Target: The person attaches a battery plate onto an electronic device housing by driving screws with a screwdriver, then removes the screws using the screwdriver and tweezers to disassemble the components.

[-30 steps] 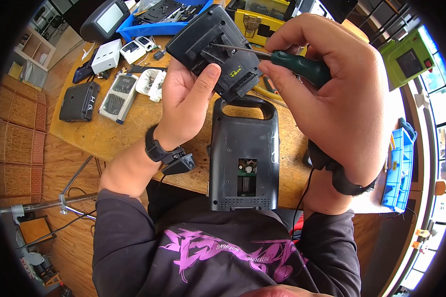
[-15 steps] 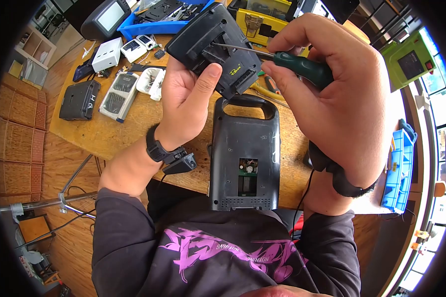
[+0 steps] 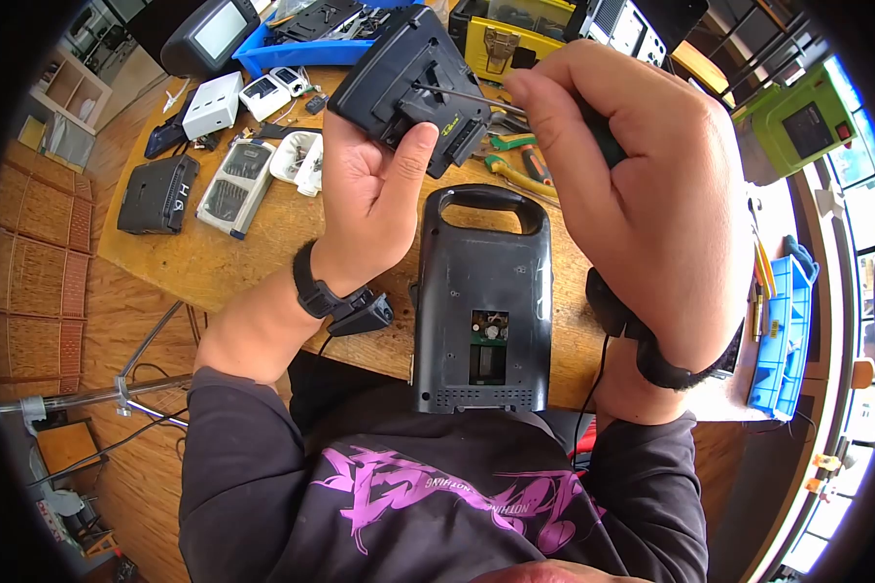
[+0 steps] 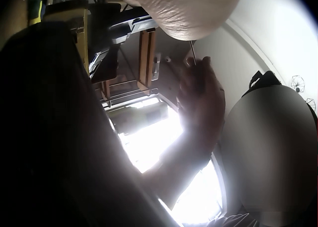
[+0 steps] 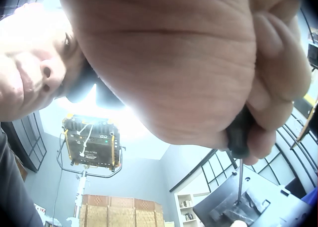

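Observation:
My left hand [image 3: 374, 199] grips a black plastic battery plate [image 3: 442, 73] by its lower edge in the head view, thumb across its face. My right hand [image 3: 651, 185] holds a screwdriver [image 3: 472, 95], whose thin shaft reaches a recess in the plate. Most of the green handle is hidden by the fingers; part of that handle [image 5: 239, 137] shows in the right wrist view, with the tip down at the plate [image 5: 263, 187]. Below the hands stands a black monitor-like case [image 3: 481, 262] with a top handle and a square opening showing a circuit board.
Pliers [image 3: 520, 175] lie behind the case. At the left are a clear bit box [image 3: 233, 189], a black battery [image 3: 157, 196] and a white box [image 3: 211, 104]. A blue parts bin [image 3: 306, 53] and a yellow toolbox [image 3: 501, 49] stand at the back, a blue tray [image 3: 783, 330] at the right.
My right hand has rolled over the screwdriver, so its fingers now cover the handle. The battery plate has tilted slightly and shifted a little; the screwdriver tip stays in its recess.

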A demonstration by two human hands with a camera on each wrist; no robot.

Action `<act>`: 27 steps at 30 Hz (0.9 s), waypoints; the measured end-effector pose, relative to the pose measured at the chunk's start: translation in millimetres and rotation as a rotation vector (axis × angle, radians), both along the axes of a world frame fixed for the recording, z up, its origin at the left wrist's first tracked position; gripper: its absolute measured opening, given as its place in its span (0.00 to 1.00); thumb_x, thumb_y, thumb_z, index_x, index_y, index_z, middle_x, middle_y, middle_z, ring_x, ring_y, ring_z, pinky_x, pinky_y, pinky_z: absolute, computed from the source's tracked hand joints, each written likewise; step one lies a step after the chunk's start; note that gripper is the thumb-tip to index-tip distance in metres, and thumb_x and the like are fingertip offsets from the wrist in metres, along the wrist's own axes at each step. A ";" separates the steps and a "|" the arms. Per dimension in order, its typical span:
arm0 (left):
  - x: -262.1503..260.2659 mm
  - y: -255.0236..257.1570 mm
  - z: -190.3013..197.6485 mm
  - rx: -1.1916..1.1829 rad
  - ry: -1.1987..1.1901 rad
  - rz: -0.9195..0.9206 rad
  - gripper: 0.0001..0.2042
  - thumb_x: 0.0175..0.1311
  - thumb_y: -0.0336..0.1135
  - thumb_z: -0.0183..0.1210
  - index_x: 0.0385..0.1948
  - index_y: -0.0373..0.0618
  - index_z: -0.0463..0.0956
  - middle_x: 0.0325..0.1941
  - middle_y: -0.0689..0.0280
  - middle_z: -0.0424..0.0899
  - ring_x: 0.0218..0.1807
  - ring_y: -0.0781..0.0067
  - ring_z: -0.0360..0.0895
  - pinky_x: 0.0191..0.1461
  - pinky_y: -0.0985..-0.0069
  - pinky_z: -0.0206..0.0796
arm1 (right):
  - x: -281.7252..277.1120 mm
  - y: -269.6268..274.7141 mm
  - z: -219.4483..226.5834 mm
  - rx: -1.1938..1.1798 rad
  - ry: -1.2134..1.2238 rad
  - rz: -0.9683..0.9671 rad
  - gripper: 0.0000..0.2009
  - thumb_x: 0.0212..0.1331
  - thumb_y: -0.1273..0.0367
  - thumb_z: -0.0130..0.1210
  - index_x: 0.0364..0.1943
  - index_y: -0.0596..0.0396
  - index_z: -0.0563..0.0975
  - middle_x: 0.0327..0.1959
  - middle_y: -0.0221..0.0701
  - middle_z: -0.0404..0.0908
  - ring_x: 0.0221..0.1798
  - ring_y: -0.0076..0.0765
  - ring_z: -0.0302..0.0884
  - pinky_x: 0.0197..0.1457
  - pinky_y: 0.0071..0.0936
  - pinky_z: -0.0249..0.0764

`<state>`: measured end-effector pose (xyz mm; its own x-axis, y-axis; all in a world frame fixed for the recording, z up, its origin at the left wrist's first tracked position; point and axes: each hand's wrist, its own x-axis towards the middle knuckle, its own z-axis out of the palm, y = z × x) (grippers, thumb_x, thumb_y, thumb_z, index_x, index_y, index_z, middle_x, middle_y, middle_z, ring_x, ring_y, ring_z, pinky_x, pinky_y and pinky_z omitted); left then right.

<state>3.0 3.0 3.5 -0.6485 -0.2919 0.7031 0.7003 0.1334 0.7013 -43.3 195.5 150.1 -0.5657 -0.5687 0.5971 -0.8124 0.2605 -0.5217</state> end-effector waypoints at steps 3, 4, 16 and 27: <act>-0.7 -2.1 0.6 -0.024 0.027 0.023 0.20 0.83 0.21 0.54 0.70 0.35 0.59 0.67 0.55 0.78 0.65 0.74 0.80 0.72 0.71 0.73 | -7.8 -0.7 2.4 0.048 0.226 0.048 0.06 0.66 0.72 0.69 0.37 0.62 0.85 0.27 0.36 0.84 0.27 0.33 0.80 0.35 0.27 0.74; -0.9 -3.2 -0.3 -0.049 0.032 0.029 0.20 0.82 0.21 0.54 0.70 0.35 0.59 0.67 0.55 0.78 0.65 0.74 0.80 0.71 0.71 0.73 | -8.9 -1.2 1.5 0.048 0.225 0.050 0.06 0.66 0.72 0.69 0.37 0.62 0.85 0.27 0.36 0.84 0.27 0.33 0.80 0.35 0.27 0.74; 0.0 1.3 -1.6 -0.089 0.013 -0.014 0.22 0.83 0.21 0.52 0.72 0.35 0.57 0.67 0.52 0.77 0.67 0.70 0.80 0.72 0.69 0.74 | -1.7 3.0 10.8 0.078 0.280 0.053 0.08 0.60 0.75 0.74 0.40 0.60 0.85 0.33 0.32 0.86 0.36 0.28 0.83 0.42 0.25 0.77; 1.0 -0.5 -0.3 -0.094 -0.025 -0.011 0.21 0.83 0.21 0.53 0.71 0.33 0.57 0.68 0.51 0.78 0.66 0.70 0.82 0.71 0.70 0.75 | -2.2 4.9 6.4 0.066 0.166 0.004 0.05 0.69 0.73 0.68 0.44 0.59 0.85 0.30 0.33 0.87 0.31 0.25 0.81 0.40 0.22 0.76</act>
